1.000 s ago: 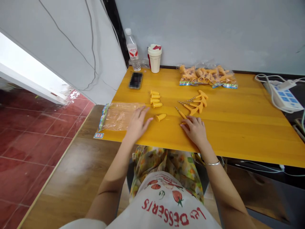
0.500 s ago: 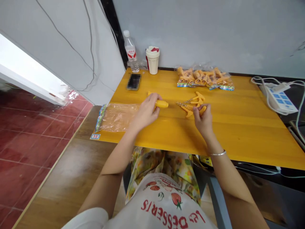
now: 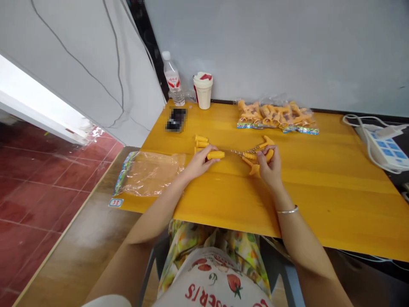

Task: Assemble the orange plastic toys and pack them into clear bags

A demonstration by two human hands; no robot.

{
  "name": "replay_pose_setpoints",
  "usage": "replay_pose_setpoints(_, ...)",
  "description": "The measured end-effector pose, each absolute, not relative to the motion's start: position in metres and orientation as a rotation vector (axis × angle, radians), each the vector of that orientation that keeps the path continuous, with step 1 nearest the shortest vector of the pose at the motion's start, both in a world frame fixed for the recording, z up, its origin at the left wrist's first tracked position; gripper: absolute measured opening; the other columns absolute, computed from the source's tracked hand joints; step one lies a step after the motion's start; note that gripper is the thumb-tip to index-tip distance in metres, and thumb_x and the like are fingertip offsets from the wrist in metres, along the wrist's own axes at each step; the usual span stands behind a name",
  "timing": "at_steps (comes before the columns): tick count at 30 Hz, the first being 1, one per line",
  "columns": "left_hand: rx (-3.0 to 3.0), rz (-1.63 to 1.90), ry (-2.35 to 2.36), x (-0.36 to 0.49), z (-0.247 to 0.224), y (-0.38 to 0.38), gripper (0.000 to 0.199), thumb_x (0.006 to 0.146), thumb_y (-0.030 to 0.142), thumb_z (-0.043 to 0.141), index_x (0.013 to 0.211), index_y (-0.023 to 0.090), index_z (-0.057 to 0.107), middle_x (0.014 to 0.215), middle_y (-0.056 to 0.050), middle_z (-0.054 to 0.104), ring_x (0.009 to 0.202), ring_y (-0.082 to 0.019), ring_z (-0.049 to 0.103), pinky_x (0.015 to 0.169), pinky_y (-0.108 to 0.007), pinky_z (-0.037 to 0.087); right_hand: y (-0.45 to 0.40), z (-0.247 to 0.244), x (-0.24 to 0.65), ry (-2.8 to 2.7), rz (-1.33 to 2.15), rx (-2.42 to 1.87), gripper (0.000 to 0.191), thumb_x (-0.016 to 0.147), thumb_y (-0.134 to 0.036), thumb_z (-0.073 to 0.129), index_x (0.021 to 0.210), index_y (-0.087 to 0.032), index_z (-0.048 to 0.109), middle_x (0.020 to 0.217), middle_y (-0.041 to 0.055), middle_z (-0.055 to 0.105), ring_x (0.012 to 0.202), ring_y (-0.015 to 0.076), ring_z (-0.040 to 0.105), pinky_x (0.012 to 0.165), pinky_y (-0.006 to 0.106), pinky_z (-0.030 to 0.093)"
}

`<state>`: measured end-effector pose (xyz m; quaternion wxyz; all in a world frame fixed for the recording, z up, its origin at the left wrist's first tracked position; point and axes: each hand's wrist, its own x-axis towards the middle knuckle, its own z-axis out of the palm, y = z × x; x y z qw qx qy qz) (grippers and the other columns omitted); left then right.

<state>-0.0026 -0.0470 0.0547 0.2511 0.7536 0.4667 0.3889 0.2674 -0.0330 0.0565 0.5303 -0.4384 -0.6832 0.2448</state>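
Observation:
My left hand (image 3: 202, 162) is closed on a yellow tube (image 3: 216, 155), whose free end points right. Just behind it, more yellow tubes (image 3: 202, 141) lie on the table, partly hidden by the hand. My right hand (image 3: 270, 167) pinches the orange-yellow handle of a corkscrew (image 3: 269, 155), its shaft pointing left toward the tube with a gap between them. Beside that hand lie other corkscrews (image 3: 254, 169) with T-shaped handles and metal spirals.
A flat clear bag (image 3: 153, 174) lies left on the yellow table (image 3: 319, 183). Filled bags (image 3: 277, 116) rest at the back, near a cup (image 3: 203, 90), a bottle (image 3: 173, 81) and a phone (image 3: 176, 119). A power strip (image 3: 388, 149) with cables is at the right.
The view has tilted, so the table sits lower in it. My left hand has shifted slightly, uncovering more tubes behind it. My right hand still grips the handle.

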Motion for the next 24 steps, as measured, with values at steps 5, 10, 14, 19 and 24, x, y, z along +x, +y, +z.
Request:
replay_pose_setpoints(5,2.040,1.090,1.297,-0.003,0.049,-0.044,0.027,0.091,0.032,0.064,0.113,0.018,0.056,0.101,-0.005,0.068,0.079,-0.014,0.062,0.069,-0.022,0.048,-0.035,0.057,0.265,-1.653,0.543,-1.071,0.015,0.095,-0.039,0.056,0.093,-0.025,0.050,0.082,0.0016,0.050,0.071,0.0171,0.051,0.067,0.034,0.046)
replay_pose_setpoints(10,2.125,1.055,1.132,0.005,0.050,-0.050,0.021,0.093,0.030,0.059,0.110,0.016,0.058,0.102,-0.008,0.067,0.087,-0.016,0.063,0.077,-0.025,0.049,-0.041,0.056,0.256,-1.736,0.542,-1.069,0.016,0.095,-0.038,0.056,0.089,-0.025,0.049,0.077,0.0008,0.050,0.064,0.0168,0.048,0.060,0.033,0.042)
replay_pose_setpoints(14,2.108,0.982,1.023,0.015,0.054,-0.056,0.025,0.091,0.037,0.063,0.105,0.016,0.062,0.095,-0.006,0.067,0.084,-0.017,0.061,0.077,-0.027,0.048,-0.047,0.056,0.248,-1.802,0.533,-1.047,0.014,0.094,-0.035,0.055,0.088,-0.025,0.047,0.075,0.0002,0.051,0.061,0.0161,0.048,0.058,0.033,0.042)
replay_pose_setpoints(19,1.851,0.829,0.967,0.015,0.064,-0.062,0.036,0.080,0.050,0.072,0.086,0.015,0.066,0.071,0.001,0.061,0.062,-0.010,0.051,0.056,-0.021,0.039,-0.053,0.058,0.246,-1.895,0.472,-0.881,0.012,0.092,-0.028,0.056,0.088,-0.026,0.045,0.075,0.0001,0.054,0.063,0.0168,0.052,0.060,0.033,0.044)
replay_pose_setpoints(24,1.674,0.537,0.788,0.012,0.072,-0.065,0.046,0.083,0.056,0.066,0.068,0.013,0.063,0.050,0.004,0.051,0.047,-0.008,0.046,0.047,-0.020,0.036,-0.057,0.063,0.248,-1.986,0.503,-0.802,0.014,0.091,-0.029,0.057,0.086,-0.026,0.044,0.073,-0.0011,0.053,0.061,0.0154,0.049,0.059,0.031,0.042)
